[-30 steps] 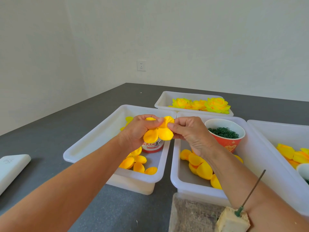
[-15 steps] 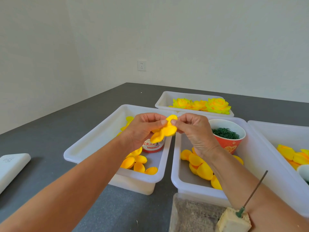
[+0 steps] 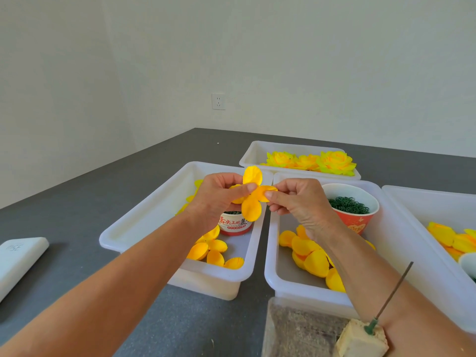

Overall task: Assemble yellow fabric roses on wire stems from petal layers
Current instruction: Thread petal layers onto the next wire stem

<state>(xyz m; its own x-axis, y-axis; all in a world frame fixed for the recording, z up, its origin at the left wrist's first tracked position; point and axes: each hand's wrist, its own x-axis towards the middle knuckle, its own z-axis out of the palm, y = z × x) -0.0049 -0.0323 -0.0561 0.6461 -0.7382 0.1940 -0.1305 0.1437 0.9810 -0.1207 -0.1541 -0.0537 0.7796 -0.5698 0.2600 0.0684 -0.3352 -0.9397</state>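
Head view. Your left hand (image 3: 219, 195) grips a yellow petal layer (image 3: 253, 195), thumb pressed on its middle, fingers curled behind. Your right hand (image 3: 296, 202) pinches the layer's right-pointing petal between thumb and forefinger. One petal stands up, one hangs down. The layer is held in the air above the gap between the two nearest bins, not touching either.

Taking the left bin (image 3: 144, 228) as landmark: inside it, a red-and-white cup (image 3: 235, 224) sits toward the far right, under your left hand; loose petals (image 3: 211, 251) lie in its near right corner. Just right of it stands the middle bin (image 3: 401, 256), holding more loose petal pieces (image 3: 309, 253) and a red paper cup (image 3: 353, 210) filled with small green rings. Behind both, a far bin (image 3: 253, 155) carries finished yellow roses (image 3: 309, 161). Further right, a fourth bin (image 3: 422, 199) with petals, partly cut off.

Near the middle bin's front edge: a foam block (image 3: 360, 338) with a wire stem (image 3: 391, 295) stuck in it, tilted. Far left on the grey desk (image 3: 77, 202), a white flat object (image 3: 18, 258).
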